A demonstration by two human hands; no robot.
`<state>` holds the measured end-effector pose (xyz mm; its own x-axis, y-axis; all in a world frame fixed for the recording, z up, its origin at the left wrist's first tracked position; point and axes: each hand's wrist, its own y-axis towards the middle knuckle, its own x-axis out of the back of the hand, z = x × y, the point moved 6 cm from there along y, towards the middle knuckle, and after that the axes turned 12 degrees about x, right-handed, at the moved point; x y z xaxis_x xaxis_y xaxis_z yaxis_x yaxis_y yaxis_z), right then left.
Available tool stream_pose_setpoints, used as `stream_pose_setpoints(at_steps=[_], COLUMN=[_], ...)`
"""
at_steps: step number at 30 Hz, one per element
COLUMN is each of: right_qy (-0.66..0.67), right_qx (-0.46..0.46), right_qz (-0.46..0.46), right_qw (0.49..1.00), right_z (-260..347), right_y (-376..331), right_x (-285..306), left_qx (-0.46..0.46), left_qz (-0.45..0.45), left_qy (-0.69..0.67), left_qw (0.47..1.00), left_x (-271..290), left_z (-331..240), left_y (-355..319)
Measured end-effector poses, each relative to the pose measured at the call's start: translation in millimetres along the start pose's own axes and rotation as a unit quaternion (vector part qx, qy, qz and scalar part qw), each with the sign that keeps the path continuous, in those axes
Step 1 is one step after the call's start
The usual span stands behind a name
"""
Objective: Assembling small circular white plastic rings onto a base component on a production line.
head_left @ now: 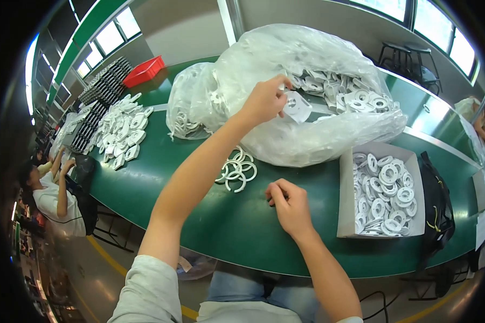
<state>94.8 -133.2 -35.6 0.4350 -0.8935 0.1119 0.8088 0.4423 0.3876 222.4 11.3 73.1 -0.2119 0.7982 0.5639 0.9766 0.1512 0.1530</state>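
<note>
My left hand (265, 101) reaches to the mouth of a large clear plastic bag (318, 142), its fingers closed at the edge of a flat white plastic part (297, 107) with a round hole. Inside the bag lies a heap of similar white parts (364, 99). Over the table front, my right hand (292, 209) has its fingers curled in; whatever they hold, if anything, is hidden. Between my forearms, several open white plastic rings (237, 171) lie in a loose pile on the green table (226, 220).
An open box (346, 215) full of round white parts stands at the right, beside a black bag (437, 207). At the left are a pile of white parts (125, 129), stacked dark trays (94, 126) and a red bin (144, 71). A co-worker (54, 202) sits beyond the left edge.
</note>
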Motion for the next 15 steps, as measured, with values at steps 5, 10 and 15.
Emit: stream_pose_setpoints(at_steps=[5, 10, 15], right_qy=[0.11, 0.217, 0.437], right_qx=[-0.047, -0.072, -0.011], right_qz=[-0.053, -0.077, -0.147], right_qw=[0.991, 0.97, 0.887], right_z=[1.6, -2.5, 18.7], right_y=[1.9, 2.8, 10.0], right_x=[5.4, 14.3, 23.1], left_qx=[-0.032, -0.175, -0.12], left_qz=[0.028, -0.054, 0.248], left_qy=[0.032, 0.023, 0.028], left_qw=[0.999, 0.983, 0.961], left_x=[22.4, 51.7, 16.0], left_z=[1.4, -38.0, -54.7], left_y=[-29.8, -72.3, -110.8])
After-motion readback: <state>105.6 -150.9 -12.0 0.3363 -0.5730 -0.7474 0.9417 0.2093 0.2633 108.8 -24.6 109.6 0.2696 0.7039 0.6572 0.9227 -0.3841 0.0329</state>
